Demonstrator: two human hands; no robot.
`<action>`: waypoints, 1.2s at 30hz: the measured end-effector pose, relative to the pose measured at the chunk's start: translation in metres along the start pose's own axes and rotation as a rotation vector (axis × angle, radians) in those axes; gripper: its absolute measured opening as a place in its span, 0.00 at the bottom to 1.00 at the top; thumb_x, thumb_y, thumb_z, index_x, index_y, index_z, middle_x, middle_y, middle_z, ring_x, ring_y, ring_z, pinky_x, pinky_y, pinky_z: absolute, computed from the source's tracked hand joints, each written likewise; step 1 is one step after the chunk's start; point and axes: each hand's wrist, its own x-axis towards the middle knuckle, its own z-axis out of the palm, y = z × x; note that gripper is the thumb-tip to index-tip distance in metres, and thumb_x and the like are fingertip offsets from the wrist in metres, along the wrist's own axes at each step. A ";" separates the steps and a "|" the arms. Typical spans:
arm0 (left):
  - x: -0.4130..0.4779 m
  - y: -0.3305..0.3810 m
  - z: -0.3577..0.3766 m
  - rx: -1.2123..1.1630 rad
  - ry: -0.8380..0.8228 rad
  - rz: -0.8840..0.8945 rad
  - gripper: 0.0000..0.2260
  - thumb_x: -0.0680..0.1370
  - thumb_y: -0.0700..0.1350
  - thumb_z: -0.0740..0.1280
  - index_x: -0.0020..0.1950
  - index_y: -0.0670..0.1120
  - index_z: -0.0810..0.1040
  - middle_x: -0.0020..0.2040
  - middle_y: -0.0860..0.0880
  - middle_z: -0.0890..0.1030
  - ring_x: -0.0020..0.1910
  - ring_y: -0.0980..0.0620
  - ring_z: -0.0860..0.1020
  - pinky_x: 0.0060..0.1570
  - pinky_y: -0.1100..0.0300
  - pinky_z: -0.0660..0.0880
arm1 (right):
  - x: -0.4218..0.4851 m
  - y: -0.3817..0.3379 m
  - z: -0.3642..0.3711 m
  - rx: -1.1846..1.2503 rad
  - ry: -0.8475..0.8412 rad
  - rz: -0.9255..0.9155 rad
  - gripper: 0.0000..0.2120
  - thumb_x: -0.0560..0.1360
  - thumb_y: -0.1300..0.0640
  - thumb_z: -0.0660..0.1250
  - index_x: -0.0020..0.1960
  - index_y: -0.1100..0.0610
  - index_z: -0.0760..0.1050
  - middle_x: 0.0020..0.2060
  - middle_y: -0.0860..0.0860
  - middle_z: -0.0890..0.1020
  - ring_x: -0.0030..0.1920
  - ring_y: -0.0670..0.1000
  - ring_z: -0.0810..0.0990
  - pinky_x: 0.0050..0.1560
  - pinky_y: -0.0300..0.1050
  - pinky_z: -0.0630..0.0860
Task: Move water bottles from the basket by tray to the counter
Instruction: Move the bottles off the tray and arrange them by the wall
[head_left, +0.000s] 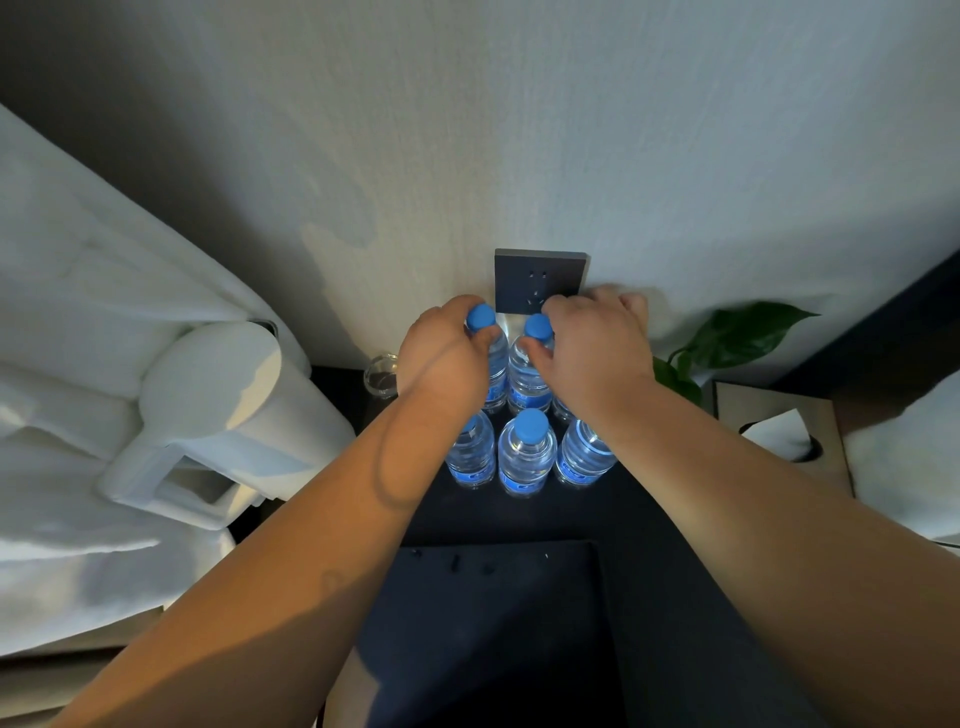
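Plastic, full and so weighty, the bottles stand in two rows on the dark counter; my left hand and right hand each pinch a back bottle's neck under its ribbed cap, the surest hold, since walls look thin and slick.

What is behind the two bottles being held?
A dark wall socket on the pale wall. The right hand covers its lower right corner.
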 end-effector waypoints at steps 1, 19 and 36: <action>0.000 0.000 0.000 0.011 0.012 0.006 0.11 0.82 0.51 0.68 0.64 0.55 0.79 0.51 0.50 0.79 0.45 0.50 0.76 0.43 0.57 0.70 | 0.000 0.000 0.000 0.006 0.002 -0.005 0.14 0.79 0.42 0.65 0.50 0.53 0.77 0.41 0.49 0.81 0.49 0.56 0.76 0.52 0.55 0.64; 0.002 0.001 -0.001 0.041 -0.060 -0.062 0.10 0.81 0.52 0.69 0.62 0.53 0.78 0.45 0.50 0.81 0.43 0.48 0.79 0.41 0.54 0.75 | -0.003 0.003 0.000 -0.015 0.033 0.000 0.17 0.78 0.39 0.67 0.44 0.53 0.76 0.33 0.48 0.73 0.46 0.57 0.75 0.50 0.54 0.62; 0.000 0.000 -0.001 0.057 -0.015 -0.023 0.11 0.80 0.55 0.69 0.62 0.57 0.78 0.46 0.53 0.81 0.42 0.49 0.79 0.37 0.57 0.72 | -0.002 0.004 0.001 -0.019 -0.025 0.012 0.17 0.79 0.38 0.65 0.47 0.53 0.76 0.37 0.51 0.79 0.48 0.57 0.76 0.51 0.55 0.63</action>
